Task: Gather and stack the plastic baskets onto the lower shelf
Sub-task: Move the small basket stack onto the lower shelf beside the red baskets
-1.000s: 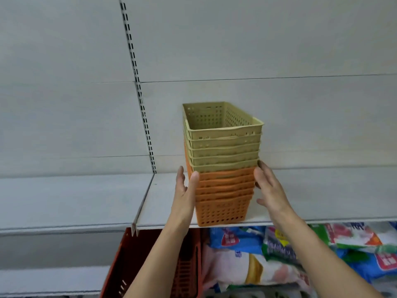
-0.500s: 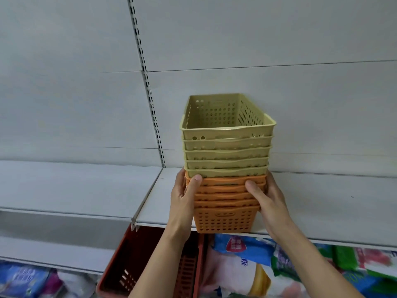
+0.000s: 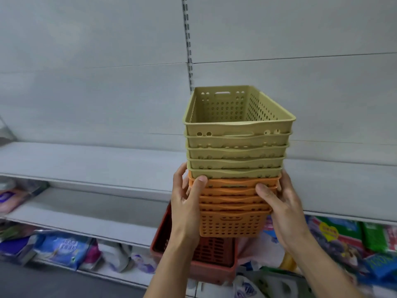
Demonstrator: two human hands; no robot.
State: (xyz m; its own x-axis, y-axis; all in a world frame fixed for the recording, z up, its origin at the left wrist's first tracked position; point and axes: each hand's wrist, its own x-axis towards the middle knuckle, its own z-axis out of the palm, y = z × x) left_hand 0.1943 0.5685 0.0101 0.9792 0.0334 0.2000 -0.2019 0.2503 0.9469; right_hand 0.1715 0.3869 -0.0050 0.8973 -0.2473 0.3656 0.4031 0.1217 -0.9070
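A shop: slotted shelving [image 3: 90, 160] above packaged goods [image 3: 62, 250].

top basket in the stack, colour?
Pale olive-yellow top basket, perforated with round holes; seen in the head view.

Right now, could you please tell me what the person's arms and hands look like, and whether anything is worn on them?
Both forearms are bare as far as the picture shows: no sleeves, gloves, watch or bracelets. The left hand and the right hand show no rings on the visible fingers. The nails look short and unpainted.
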